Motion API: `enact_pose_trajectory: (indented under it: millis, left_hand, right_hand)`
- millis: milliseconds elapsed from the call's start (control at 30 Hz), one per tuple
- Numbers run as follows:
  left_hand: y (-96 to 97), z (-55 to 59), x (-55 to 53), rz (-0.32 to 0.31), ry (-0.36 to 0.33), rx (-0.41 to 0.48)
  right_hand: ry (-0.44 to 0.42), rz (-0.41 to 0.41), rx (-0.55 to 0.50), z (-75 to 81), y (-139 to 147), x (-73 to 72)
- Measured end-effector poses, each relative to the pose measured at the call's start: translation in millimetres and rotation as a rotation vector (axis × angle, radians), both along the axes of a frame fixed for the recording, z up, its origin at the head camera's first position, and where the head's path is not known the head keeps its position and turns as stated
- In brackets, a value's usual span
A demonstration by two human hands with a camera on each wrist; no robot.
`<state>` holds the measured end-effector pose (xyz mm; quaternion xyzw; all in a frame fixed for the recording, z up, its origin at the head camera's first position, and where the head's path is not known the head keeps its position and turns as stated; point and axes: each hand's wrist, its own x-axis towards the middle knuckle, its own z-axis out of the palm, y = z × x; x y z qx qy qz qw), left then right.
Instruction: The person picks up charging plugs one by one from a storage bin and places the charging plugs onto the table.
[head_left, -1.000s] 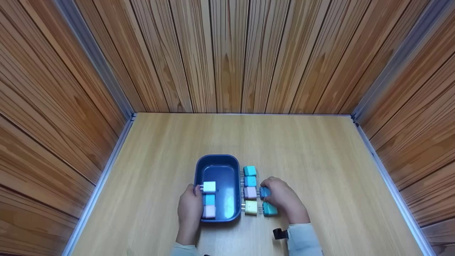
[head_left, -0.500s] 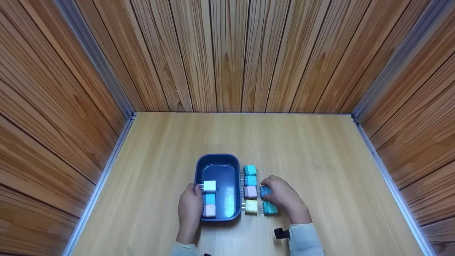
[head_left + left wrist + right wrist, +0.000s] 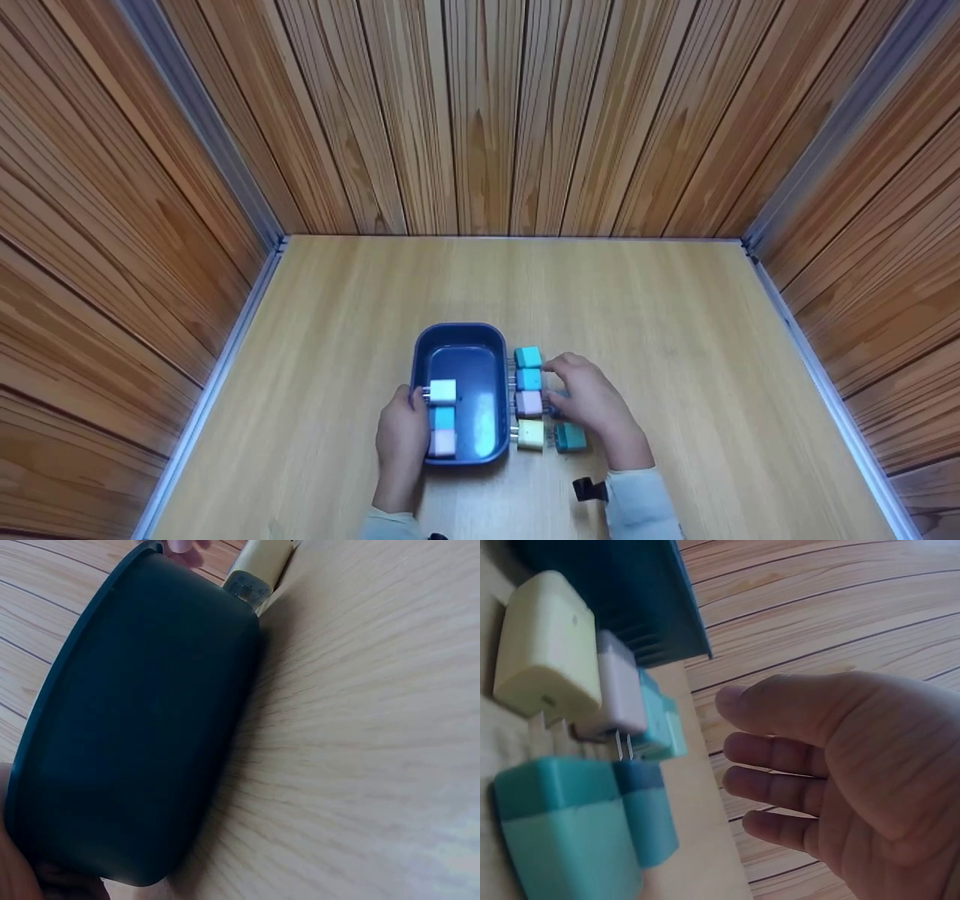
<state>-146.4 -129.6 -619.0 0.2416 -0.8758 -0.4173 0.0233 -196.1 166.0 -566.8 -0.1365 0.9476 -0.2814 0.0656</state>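
My left hand (image 3: 401,435) grips the left wall of a navy-blue plastic tub (image 3: 480,375), thumb over the rim. Inside the tub, along its left side, lie a white charger plug (image 3: 442,392), a light-blue one (image 3: 443,418) and a pale pink one (image 3: 443,442). My right hand (image 3: 596,405) hovers over the plugs on the right, fingers apart and holding nothing. Partly hidden beneath it in the head view is a blue plug (image 3: 649,817), beside a teal plug (image 3: 571,437); both stand out in the right wrist view.
Against the tub's right side a column of plugs runs from turquoise (image 3: 528,357) through blue (image 3: 529,379) and lilac (image 3: 529,403) to yellow (image 3: 531,435), prongs toward the tub. Wood-panelled walls (image 3: 480,120) enclose the table (image 3: 360,300) at the back and sides.
My right hand has let go of the blue plug; its fingers have spread and shifted up and left in the head view. The left hand stays at the tub.
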Motion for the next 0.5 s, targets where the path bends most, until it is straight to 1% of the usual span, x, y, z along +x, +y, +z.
enact_pose_trajectory:
  millis: [267,367,500]
  left_hand:
    - [0.1,0.2,-0.1,-0.003,0.015,-0.010]
    - [0.3,-0.5,0.5,-0.002,0.020,-0.008]
    - [0.6,-0.5,1.1,-0.001,0.030,-0.006]
  right_hand:
    - [0.056,0.010,0.025,13.0,-15,0.7]
    - [0.106,0.033,0.030,15.1,-21,2.3]
    - [0.207,0.099,0.030,14.5,-32,5.2]
